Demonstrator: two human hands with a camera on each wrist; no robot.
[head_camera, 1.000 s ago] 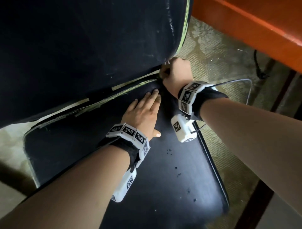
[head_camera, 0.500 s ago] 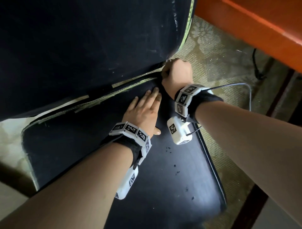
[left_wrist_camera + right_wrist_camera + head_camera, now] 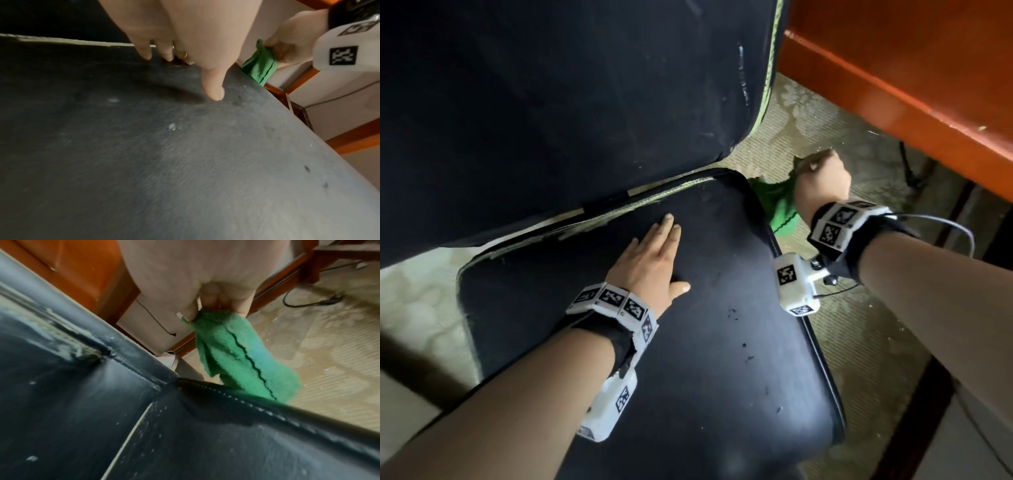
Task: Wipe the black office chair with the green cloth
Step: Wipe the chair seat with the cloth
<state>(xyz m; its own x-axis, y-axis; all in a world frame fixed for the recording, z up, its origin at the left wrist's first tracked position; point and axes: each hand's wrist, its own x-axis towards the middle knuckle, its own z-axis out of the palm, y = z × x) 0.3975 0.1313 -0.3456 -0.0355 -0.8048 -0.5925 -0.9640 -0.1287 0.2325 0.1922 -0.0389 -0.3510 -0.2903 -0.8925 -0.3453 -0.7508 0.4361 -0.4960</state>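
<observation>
The black office chair fills the head view, its seat (image 3: 722, 342) below and its backrest (image 3: 568, 102) above, with worn pale piping between them. My left hand (image 3: 654, 253) lies flat on the seat near the back seam, fingers straight, thumb (image 3: 213, 91) out to the side. My right hand (image 3: 820, 178) is off the seat's right rear corner, over the floor, fingers curled tight round the green cloth (image 3: 779, 209). The cloth (image 3: 242, 356) hangs down from that fist beside the seat edge (image 3: 267, 412); it also shows in the left wrist view (image 3: 260, 68).
Dark crumbs (image 3: 748, 358) dot the seat's right half. An orange-brown wooden furniture edge (image 3: 893, 102) runs along the upper right. Patterned beige carpet (image 3: 808, 113) surrounds the chair, with a black cable (image 3: 304, 303) lying on it.
My right hand has pulled away from the gap between seat and backrest, out to the right past the seat's corner, and the green cloth now hangs free in view. The left hand stays flat on the seat.
</observation>
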